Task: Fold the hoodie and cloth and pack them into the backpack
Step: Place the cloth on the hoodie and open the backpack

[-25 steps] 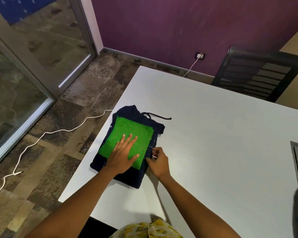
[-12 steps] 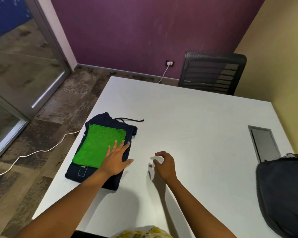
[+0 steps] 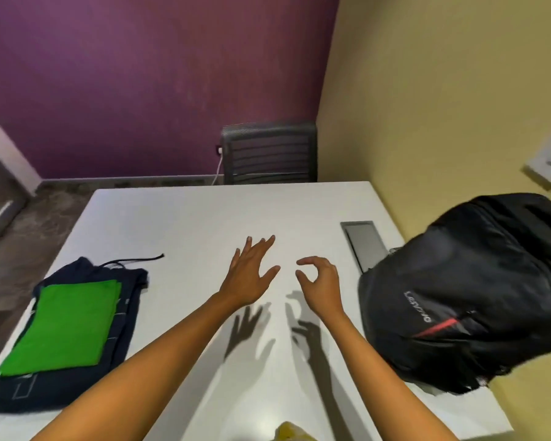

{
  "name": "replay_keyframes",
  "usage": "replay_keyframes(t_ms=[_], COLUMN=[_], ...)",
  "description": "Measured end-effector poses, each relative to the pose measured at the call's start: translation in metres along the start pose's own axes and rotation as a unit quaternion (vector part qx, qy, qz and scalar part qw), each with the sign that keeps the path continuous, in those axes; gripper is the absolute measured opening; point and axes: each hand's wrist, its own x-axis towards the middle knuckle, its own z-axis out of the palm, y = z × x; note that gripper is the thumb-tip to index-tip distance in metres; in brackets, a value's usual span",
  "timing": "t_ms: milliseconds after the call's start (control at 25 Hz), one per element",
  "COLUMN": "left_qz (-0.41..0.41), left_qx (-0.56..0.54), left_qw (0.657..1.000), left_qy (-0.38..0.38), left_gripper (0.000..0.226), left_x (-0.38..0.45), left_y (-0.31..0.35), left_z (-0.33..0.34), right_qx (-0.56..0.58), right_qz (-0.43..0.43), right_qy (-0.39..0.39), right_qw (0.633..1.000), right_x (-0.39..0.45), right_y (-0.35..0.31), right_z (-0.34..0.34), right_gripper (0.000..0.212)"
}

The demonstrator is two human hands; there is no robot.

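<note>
The soft, limp black nylon backpack is best gripped at its top edge; left hand is spread wide, right hand loosely curled, both empty.

Left hand has lifted off the green cloth and swung right; it now hangs above the bare desk mid-scene, fingers spread, holding nothing. Right hand left the hoodie edge and moved right too, fingers loosely curled, no grip on anything. Both hands are now well apart from the folded stack and nearer the backpack, which has come fully into view at right as the view panned right.
</note>
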Motion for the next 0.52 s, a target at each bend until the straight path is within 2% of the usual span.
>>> replay_keyframes(t_ms=[240,400,440,520], left_qz=[0.067,0.078,0.079,0.081], left_qx=[-0.063,-0.134,-0.151,-0.189], left_qw=[0.994,0.983,0.979,0.968], left_qy=[-0.053,-0.097,-0.111,-0.143], left_gripper=[0.068,0.07,0.07,0.07], left_x=[0.044,0.059,0.061,0.061], left_y=[0.144,0.213,0.227,0.254], left_z=[0.058,0.084,0.091,0.102], right_qx=[-0.052,-0.131,-0.177,-0.276], right_qz=[-0.076,-0.135,-0.121,-0.045], right_qy=[0.148,0.248,0.278,0.318], right_qw=[0.985,0.95,0.936,0.906], right_x=[0.007,0.007,0.008,0.011], right_y=[0.014,-0.012,-0.015,-0.018], right_z=[-0.147,-0.229,-0.25,-0.288], right_gripper=[0.019,0.018,0.024,0.052])
